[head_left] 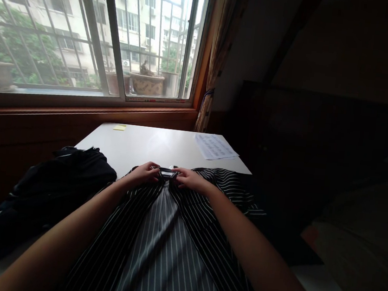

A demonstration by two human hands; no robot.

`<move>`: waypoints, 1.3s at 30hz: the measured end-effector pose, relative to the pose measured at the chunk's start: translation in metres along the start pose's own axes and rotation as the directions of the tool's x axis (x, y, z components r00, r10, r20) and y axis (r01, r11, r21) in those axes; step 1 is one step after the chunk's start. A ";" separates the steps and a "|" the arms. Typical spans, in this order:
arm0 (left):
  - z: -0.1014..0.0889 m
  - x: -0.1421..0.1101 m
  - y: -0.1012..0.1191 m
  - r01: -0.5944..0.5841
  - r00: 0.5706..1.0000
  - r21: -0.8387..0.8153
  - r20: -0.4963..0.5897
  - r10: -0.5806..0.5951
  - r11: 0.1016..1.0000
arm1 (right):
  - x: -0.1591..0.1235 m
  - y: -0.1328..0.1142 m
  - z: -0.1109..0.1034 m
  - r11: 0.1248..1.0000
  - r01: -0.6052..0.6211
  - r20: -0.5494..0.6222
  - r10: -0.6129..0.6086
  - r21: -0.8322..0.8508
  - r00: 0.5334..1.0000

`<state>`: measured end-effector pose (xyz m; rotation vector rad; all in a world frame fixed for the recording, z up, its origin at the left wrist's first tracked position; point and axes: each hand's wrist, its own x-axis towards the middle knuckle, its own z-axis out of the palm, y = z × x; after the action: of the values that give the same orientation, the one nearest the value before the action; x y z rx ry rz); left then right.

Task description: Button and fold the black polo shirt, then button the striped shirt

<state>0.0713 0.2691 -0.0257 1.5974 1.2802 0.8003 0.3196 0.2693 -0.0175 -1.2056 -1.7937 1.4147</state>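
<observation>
Forearms (59, 235): bare, both mine, running up from the lower left and lower right of the frame across the shirt (164, 254).
Shirt: black with thin white stripes, spread on the white table (148, 142) from the bottom centre up to the middle of the frame. Its fronts are parted, and the greyer striped inside shows between them.
Pile (58, 188): dark clothes, heaped and creased on the table at the left of the frame, just beside the shirt.
Left hand (147, 172): I pinch the left end of the collar (167, 170) between thumb and fingers, at the centre of the frame.
Right hand (190, 179): I grasp the collar's right end the same way, level with my other hand.
Tag (167, 174): pale, inside the collar, between my hands.
Folds (230, 183): striped cloth of the shirt, bunched just right of centre; I cannot tell which part it is.
Papers (215, 147): printed sheets at the table's far right corner, too small to read.
Note (119, 127): yellow, at the far left of the tabletop.
Curtain (216, 59): patterned, hanging at upper centre, tied in.
Window (121, 58): upper left, with a planter (147, 84) behind the glass.
Outside: bars, trees (19, 46) and pale buildings (128, 16).
</observation>
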 end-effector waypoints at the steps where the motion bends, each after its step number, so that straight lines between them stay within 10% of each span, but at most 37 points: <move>1: -0.003 -0.004 -0.004 -0.024 1.000 0.019 0.000 0.024 1.000 | -0.005 0.003 -0.003 0.999 0.019 -0.006 -0.019 -0.029 1.000; 9: -0.010 -0.025 -0.020 -0.242 0.967 0.349 0.015 0.253 0.905 | -0.026 0.021 -0.018 0.834 0.267 -0.109 -0.360 -0.482 0.927; 19: 0.021 -0.018 -0.022 -0.308 0.917 0.630 -0.003 0.399 0.713 | -0.004 0.028 0.020 0.794 0.359 0.048 -0.386 -0.490 0.921; 39: 0.038 -0.029 -0.040 -0.289 0.893 0.751 -0.012 0.450 0.594 | -0.014 0.064 0.026 0.709 0.388 0.015 -0.471 -0.589 0.882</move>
<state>0.0826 0.2332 -0.0754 2.5714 1.5494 0.7421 0.3237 0.2482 -0.0841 -1.0085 -2.2990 0.5040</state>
